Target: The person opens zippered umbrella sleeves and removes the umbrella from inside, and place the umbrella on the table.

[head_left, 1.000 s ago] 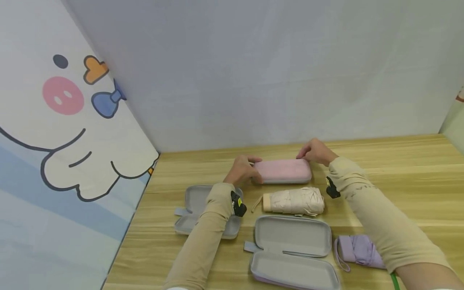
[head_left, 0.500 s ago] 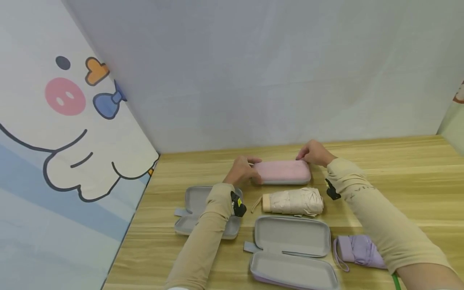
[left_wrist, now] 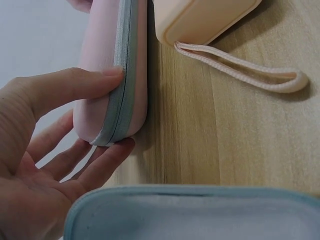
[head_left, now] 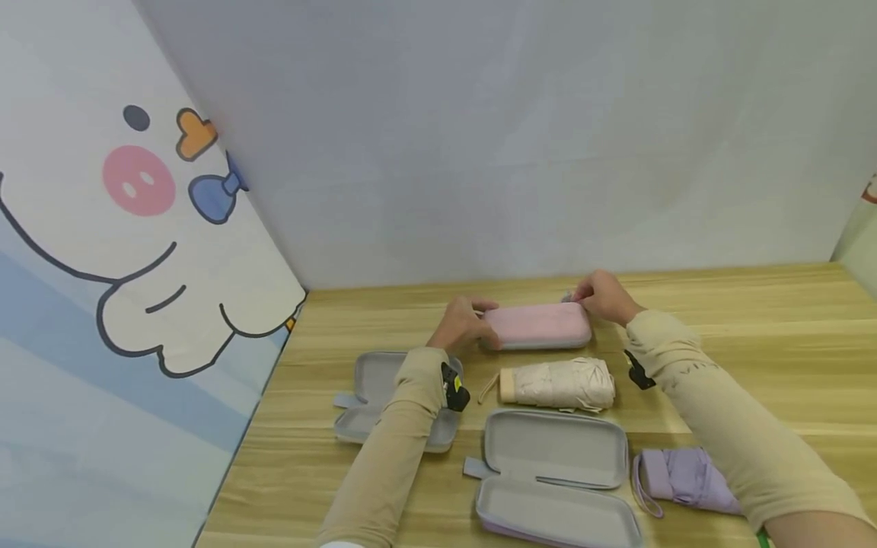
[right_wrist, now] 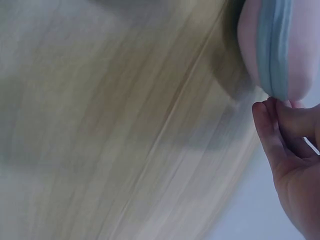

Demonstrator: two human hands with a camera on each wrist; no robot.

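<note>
Your left hand (head_left: 460, 323) is gripping the pink case (head_left: 537, 325), ideally bracing. Opposite, your right hand (head_left: 606, 295) is pinching at its zip (right_wrist: 273, 55).

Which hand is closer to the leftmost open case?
The left hand: it holds the left end of the pink zippered case, just beyond that open case. The right hand is farther, at the pink case's other end.
</note>
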